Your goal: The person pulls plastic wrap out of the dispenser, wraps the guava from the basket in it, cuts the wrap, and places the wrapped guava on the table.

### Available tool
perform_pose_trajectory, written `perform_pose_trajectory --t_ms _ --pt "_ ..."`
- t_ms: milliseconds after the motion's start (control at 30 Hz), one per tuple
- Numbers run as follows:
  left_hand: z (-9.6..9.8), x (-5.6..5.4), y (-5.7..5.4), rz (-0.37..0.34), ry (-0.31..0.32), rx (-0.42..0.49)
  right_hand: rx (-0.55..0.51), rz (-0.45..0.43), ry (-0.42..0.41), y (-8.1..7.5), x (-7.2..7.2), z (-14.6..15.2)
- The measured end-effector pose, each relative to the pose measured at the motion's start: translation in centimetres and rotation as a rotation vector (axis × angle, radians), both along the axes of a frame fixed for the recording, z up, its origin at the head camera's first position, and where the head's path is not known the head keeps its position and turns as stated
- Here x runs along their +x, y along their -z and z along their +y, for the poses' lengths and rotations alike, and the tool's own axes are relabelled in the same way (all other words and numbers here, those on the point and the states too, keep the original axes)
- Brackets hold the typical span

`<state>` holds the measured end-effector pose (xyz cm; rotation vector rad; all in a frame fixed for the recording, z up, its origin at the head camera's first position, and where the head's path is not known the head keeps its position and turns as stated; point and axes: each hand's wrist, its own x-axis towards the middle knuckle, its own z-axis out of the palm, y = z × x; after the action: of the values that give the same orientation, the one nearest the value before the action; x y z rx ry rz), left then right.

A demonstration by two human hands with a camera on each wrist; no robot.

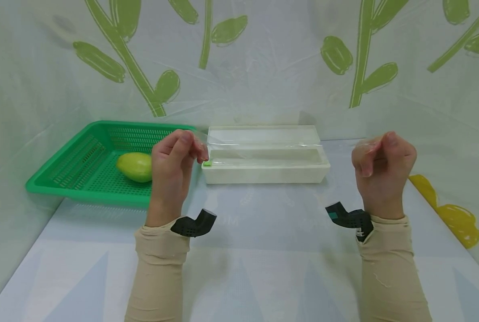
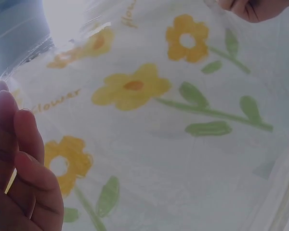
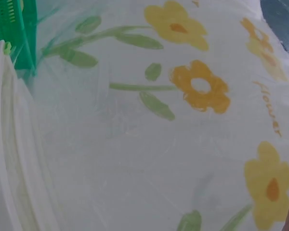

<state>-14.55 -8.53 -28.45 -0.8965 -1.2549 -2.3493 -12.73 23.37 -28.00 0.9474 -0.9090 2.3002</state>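
"How's the grip on your feed?"

"I see the left hand (image 1: 171, 172) with its fingers curled in, pinching one end of a clear plastic film (image 1: 263, 145). The right hand (image 1: 384, 174) pinches the other end in the same way."

"Which way does the film run?"

"Its long axis lies left to right, nearly level from where I sit, drawn across from hand to hand. The head view puts it in front of the white film box (image 1: 263, 174). I can't make out whether any of it joins the box; it's too transparent for that."

"And the box?"

"It lies lengthwise, also left to right, so film and box run roughly parallel. Its lid (image 1: 263, 134) is tipped back on the far side, and a small green tab (image 1: 207, 163) sits at the left end of the near edge."

"Anything else near my left?"

"A green plastic basket (image 1: 94, 197) on the table (image 1: 263, 232), just left of the box. I've got a yellow fruit (image 1: 134, 167) inside it, long axis roughly sideways, one end pointing left and the other hidden behind the left hand."
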Motion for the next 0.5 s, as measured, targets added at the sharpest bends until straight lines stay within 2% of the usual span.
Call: perform_pose_trajectory --t_ms 267,400,500 --pt "0.1 -0.11 0.01 0.001 -0.01 -0.045 0.086 -0.015 -0.002 -0.03 0.06 0.25" --pt "0.17 -0.16 0.02 -0.033 -0.01 -0.065 0.137 -0.029 0.018 -0.02 0.01 0.5" --pt "0.17 -0.21 0.09 -0.071 -0.01 -0.083 0.196 -0.08 0.053 -0.09 0.03 0.72"
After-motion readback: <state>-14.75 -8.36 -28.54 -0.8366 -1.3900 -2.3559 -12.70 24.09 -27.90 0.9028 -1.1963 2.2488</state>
